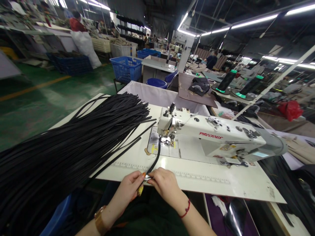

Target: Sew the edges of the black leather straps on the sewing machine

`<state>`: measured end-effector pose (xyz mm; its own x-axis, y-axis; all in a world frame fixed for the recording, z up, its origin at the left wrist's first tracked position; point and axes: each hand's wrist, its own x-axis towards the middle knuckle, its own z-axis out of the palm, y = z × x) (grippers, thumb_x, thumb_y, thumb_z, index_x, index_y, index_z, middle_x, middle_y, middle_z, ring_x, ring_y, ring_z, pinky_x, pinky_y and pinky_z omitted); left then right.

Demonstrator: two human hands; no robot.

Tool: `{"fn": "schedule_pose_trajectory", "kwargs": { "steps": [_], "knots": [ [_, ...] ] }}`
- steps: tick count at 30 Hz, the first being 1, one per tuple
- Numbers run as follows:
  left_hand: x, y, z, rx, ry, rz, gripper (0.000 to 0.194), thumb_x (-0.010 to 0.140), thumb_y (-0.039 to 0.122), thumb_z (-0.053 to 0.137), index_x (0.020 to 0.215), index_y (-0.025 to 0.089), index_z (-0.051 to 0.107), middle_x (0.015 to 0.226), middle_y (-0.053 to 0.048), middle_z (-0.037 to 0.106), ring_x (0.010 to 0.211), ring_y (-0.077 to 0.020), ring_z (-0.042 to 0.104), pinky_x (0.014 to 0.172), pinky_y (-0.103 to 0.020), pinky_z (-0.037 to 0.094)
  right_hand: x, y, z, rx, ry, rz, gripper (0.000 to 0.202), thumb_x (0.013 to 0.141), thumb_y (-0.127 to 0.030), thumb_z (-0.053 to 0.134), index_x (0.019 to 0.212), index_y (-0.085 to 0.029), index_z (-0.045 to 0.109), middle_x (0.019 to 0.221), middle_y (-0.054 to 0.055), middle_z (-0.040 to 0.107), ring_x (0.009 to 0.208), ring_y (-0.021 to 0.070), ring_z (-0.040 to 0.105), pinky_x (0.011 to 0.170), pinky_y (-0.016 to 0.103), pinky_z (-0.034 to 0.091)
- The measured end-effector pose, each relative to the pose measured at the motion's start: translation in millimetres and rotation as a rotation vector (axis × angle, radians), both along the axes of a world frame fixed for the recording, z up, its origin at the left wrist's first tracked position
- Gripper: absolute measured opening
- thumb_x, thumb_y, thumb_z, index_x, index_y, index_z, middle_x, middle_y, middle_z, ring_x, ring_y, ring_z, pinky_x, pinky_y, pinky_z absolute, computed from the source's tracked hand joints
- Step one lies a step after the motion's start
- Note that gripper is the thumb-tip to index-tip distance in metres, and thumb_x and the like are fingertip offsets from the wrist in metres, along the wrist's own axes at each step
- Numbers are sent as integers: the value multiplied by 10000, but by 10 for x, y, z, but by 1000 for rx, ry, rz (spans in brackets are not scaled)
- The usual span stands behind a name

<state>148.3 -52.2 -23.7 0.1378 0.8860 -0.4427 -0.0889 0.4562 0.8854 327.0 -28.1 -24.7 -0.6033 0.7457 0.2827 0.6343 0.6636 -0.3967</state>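
A narrow black strap (157, 157) runs from under the needle of the white sewing machine (197, 131) down to the table's front edge. There my left hand (131, 185) pinches its near end, fingers closed. My right hand (166, 185) is closed at the same spot, thumb and fingers gripping the strap end. Between the fingertips shows a small whitish piece (147, 177), too small to name. A yellow bit (140, 190) sticks out below my left fingers; its kind is unclear. Left of the machine lies a large heap of long black straps (98, 127).
A printed ruler strip (201, 177) runs along the front of the white table (246, 186). Black thread cones (226, 82) stand behind the machine. Farther back are a blue crate (126, 68), a blue stool (157, 83) and dark pieces (199, 86) on a brown board.
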Motion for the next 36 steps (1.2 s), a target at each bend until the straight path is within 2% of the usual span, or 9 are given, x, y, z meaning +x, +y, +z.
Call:
{"fn": "schedule_pose_trajectory", "kwargs": {
  "steps": [8, 11, 14, 16, 19, 24, 26, 29, 36],
  "knots": [
    [-65, -6, -7, 18, -24, -141, 469, 732, 613, 670, 781, 160, 559, 523, 72, 453, 394, -40, 255, 397, -184, 144, 20, 37, 2, 7, 30, 35, 208, 979, -356, 498, 938, -193, 621, 803, 24, 694, 725, 179, 611, 633, 286, 422],
    [-85, -42, 16, 32, -61, -183, 414, 779, 548, 669, 872, 153, 587, 606, 44, 530, 435, -48, 332, 418, -181, 202, 32, 7, -24, -35, 128, 31, 166, 978, -317, 506, 959, -197, 620, 824, 30, 699, 738, 174, 618, 656, 282, 442],
    [-110, -107, 84, 98, -91, -225, 344, 814, 450, 673, 982, 156, 612, 812, -22, 633, 668, -117, 545, 580, -204, 396, 49, -45, -78, -86, 324, -85, 125, 970, -279, 517, 958, -203, 615, 842, 38, 695, 763, 168, 629, 684, 276, 469],
    [-137, -163, 123, 135, -60, -253, 337, 822, 404, 670, 1042, 153, 618, 869, -42, 650, 801, -165, 584, 711, -249, 445, 70, -85, -115, -129, 444, -215, 113, 965, -251, 507, 954, -208, 611, 826, 35, 682, 753, 166, 630, 674, 273, 481],
    [-178, -240, 147, 159, 34, -269, 362, 821, 378, 667, 1096, 148, 618, 813, -29, 637, 763, -168, 574, 726, -270, 450, 117, -147, -137, -188, 494, -305, 97, 940, -223, 528, 1006, -215, 599, 839, 32, 670, 738, 168, 622, 665, 280, 493],
    [-190, -270, 132, 114, 30, -217, 403, 836, 477, 619, 1074, 151, 629, 779, -34, 628, 727, -168, 573, 630, -236, 432, 163, -207, -63, -169, 372, -137, 212, 904, -209, 593, 1113, -208, 559, 979, 69, 667, 851, 202, 620, 731, 321, 511],
    [-177, -259, 125, 72, 35, -182, 461, 821, 553, 597, 1024, 142, 641, 667, -11, 584, 540, -115, 464, 489, -207, 321, 159, -209, -12, -159, 328, -90, 216, 912, -211, 589, 1125, -202, 550, 998, 79, 665, 877, 210, 612, 750, 333, 512],
    [-155, -244, 136, 39, 15, -137, 492, 800, 610, 578, 954, 147, 646, 640, -3, 560, 446, -71, 320, 435, -206, 183, 146, -196, 57, -127, 264, -28, 184, 932, -245, 577, 1110, -198, 561, 978, 74, 675, 887, 214, 602, 780, 352, 500],
    [-98, -224, 212, 87, 58, -116, 448, 785, 594, 602, 820, 149, 630, 594, 14, 521, 468, -83, 339, 446, -204, 219, 126, -184, 151, -100, 154, -24, 191, 953, -319, 548, 1103, -215, 606, 1038, 73, 676, 935, 221, 594, 798, 365, 478]
  ]
}}
